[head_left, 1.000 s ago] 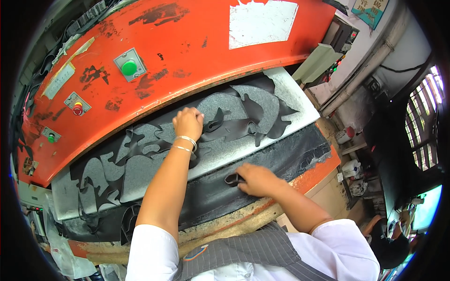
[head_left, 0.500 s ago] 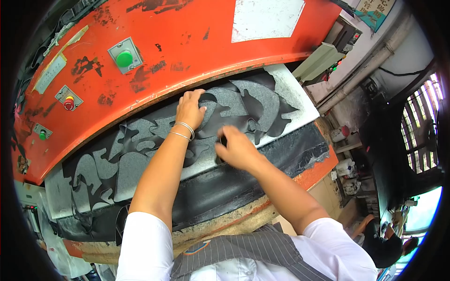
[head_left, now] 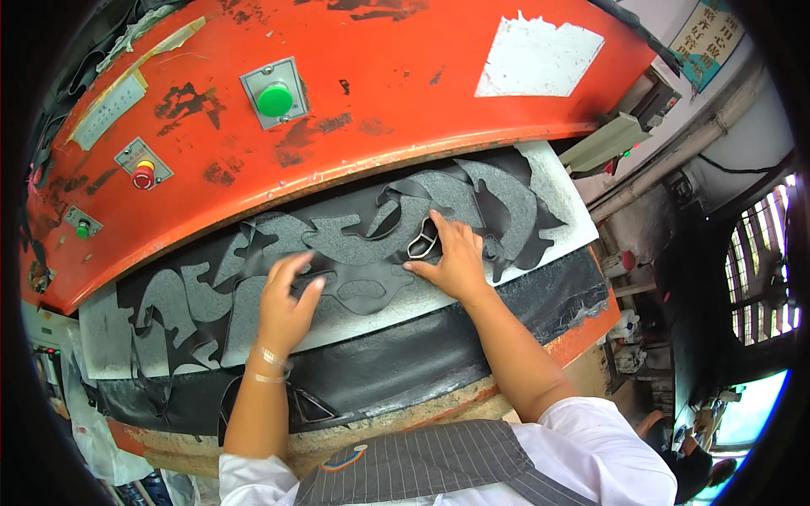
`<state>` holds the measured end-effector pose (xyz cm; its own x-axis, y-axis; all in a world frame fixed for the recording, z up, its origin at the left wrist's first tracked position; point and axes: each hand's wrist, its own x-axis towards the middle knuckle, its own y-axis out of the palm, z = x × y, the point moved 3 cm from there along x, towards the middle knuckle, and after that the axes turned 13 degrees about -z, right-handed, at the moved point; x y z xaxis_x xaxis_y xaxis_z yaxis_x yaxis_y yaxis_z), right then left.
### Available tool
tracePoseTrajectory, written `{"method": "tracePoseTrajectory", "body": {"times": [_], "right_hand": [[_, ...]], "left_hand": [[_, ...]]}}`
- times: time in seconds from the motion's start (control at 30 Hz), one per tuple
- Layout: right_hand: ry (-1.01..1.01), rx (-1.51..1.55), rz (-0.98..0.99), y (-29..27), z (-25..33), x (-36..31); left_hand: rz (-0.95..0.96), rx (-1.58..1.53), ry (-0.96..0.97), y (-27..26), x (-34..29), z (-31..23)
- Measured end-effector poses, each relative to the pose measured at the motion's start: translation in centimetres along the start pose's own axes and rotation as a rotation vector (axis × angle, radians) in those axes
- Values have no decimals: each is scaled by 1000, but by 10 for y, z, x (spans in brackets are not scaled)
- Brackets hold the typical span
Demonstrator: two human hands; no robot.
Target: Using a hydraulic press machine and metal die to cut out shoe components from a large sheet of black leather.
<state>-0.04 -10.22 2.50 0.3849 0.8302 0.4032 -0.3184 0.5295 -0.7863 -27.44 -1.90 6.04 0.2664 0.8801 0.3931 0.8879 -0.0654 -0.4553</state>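
Note:
My right hand [head_left: 458, 257] grips a small metal cutting die [head_left: 412, 249] between thumb and fingers. The die is an open loop with a crossbar and rests on or just over the black sheet material [head_left: 363, 282]. That sheet is full of cut-out gaps, through which a grey speckled surface shows. To the left, my left hand [head_left: 287, 299] hovers above the sheet with thumb and fingers apart, holding nothing. Beneath the sheet is a white cutting board [head_left: 105, 337].
An orange press [head_left: 354, 101] rises behind the board, with a green button [head_left: 275, 100] and a red knob [head_left: 143, 174]. A black-covered ledge [head_left: 405, 367] runs along the near side, carrying a dark frame [head_left: 312, 406]. Another person [head_left: 692, 468] is at the lower right.
My left hand has come back from the sheet's far edge, towards me and left, and opened. My right hand has moved up and right over the sheet with the die. The view has shifted.

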Motion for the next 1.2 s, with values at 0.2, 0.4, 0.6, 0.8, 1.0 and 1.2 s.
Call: {"method": "tracePoseTrajectory", "body": {"times": [0.2, 0.4, 0.6, 0.8, 1.0, 1.2], "right_hand": [[7, -65, -54, 15, 7, -5], [-38, -129, -83, 4, 9, -11], [32, 460, -220, -27, 139, -5], [-25, 724, -467, -50, 243, 40], [-141, 423, 191, -60, 162, -104], [-467, 200, 518, -80, 137, -225]], "left_hand": [[-32, 18, -233, -48, -63, 38], [-291, -136, -337, -111, -53, 47], [-1181, 77, 38, -307, -2, 99], [-1386, 340, -14, -422, 32, 111], [-676, 313, -17, -259, -74, 47], [230, 9, 171, -88, -222, -76]]}}
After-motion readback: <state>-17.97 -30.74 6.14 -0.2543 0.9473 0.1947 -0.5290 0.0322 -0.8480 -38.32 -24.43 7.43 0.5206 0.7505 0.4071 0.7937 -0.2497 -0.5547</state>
